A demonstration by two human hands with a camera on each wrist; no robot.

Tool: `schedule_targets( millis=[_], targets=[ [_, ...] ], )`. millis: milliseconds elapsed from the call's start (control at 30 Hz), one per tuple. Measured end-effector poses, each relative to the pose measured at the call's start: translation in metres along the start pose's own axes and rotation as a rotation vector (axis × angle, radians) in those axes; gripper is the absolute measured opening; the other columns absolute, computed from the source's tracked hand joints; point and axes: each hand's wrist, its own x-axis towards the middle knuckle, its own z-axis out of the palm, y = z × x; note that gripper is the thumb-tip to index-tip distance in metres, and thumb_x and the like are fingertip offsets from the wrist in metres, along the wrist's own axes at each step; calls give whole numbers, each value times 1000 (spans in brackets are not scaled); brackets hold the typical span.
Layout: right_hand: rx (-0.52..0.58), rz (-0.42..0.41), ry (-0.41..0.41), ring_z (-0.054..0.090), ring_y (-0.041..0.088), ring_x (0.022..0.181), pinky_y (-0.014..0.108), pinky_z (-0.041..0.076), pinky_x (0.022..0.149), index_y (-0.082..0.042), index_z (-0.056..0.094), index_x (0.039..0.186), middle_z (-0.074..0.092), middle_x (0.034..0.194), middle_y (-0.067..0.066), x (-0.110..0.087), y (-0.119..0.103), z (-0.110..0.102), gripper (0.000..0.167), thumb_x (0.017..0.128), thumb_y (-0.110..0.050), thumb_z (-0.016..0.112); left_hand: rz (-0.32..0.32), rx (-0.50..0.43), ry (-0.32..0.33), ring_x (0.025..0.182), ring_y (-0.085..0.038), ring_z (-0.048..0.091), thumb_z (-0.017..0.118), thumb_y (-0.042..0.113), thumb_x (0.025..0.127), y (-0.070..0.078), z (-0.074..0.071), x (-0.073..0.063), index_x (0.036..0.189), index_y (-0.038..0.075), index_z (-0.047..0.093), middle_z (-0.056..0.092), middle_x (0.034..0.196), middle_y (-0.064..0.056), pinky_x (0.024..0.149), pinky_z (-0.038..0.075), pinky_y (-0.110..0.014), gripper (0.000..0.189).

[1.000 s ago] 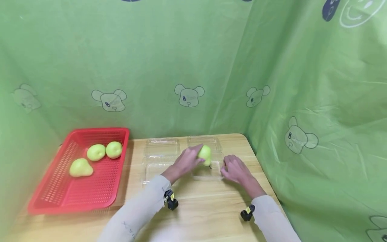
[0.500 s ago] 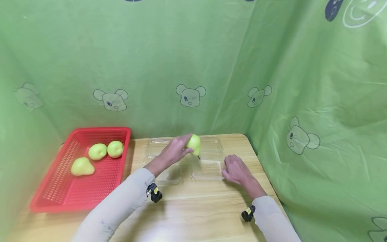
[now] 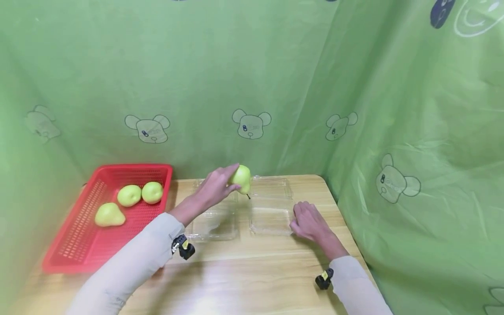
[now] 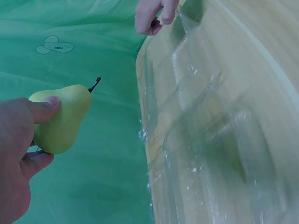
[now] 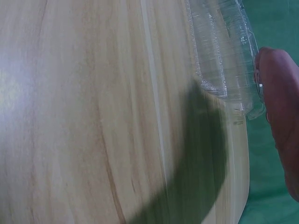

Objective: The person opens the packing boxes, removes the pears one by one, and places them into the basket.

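Observation:
My left hand (image 3: 214, 187) holds a green pear (image 3: 242, 178) between thumb and fingers, raised above the far side of the left clear plastic box. In the left wrist view the pear (image 4: 63, 116) lies sideways, its dark stem pointing up and right. A second clear plastic box (image 3: 271, 218) sits open on the table to the right, its lid folded back. My right hand (image 3: 309, 222) has curled fingers and pinches that box's right edge. In the right wrist view the right hand (image 5: 280, 107) meets the box rim (image 5: 254, 60); its fingertips are mostly hidden.
A red plastic basket (image 3: 157, 227) stands at the left with one pear (image 3: 110, 215) and two round green fruits (image 3: 129, 195) inside. The left clear box (image 3: 214, 225) lies open on the wooden table (image 3: 252, 275). Green curtain (image 3: 197, 78) hangs behind and at both sides.
My left hand has carried the pear up and to the left, away from over the right box. The right hand has stayed at that box's edge.

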Motion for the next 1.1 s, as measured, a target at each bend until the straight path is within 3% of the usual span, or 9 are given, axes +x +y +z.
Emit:
schedule_targets(
  millis=[400, 733, 1100],
  targets=[
    [-3, 5, -31, 38, 17, 72, 31, 39, 69, -12, 48, 84, 43, 76, 0, 1, -2, -1, 16, 82, -24, 58, -7, 61, 31, 119, -42, 69, 82, 21, 88, -25, -31, -24, 148, -2, 51, 65, 138, -27, 101, 61, -49, 71],
    [-5, 4, -35, 39, 18, 73, 33, 41, 71, -11, 48, 84, 43, 76, 0, 1, -3, -2, 16, 82, -23, 58, -106, 75, 29, 119, -43, 68, 81, 24, 90, -40, -58, -46, 152, 1, 48, 67, 134, -28, 102, 60, -53, 74],
    [-26, -15, 1, 39, 19, 71, 32, 40, 68, -11, 49, 81, 43, 74, 0, 1, -3, -2, 15, 80, -23, 58, -143, 115, 76, 115, -46, 68, 81, 16, 89, -64, -84, -69, 152, -1, 47, 68, 128, -31, 102, 59, -56, 73]
  ],
)
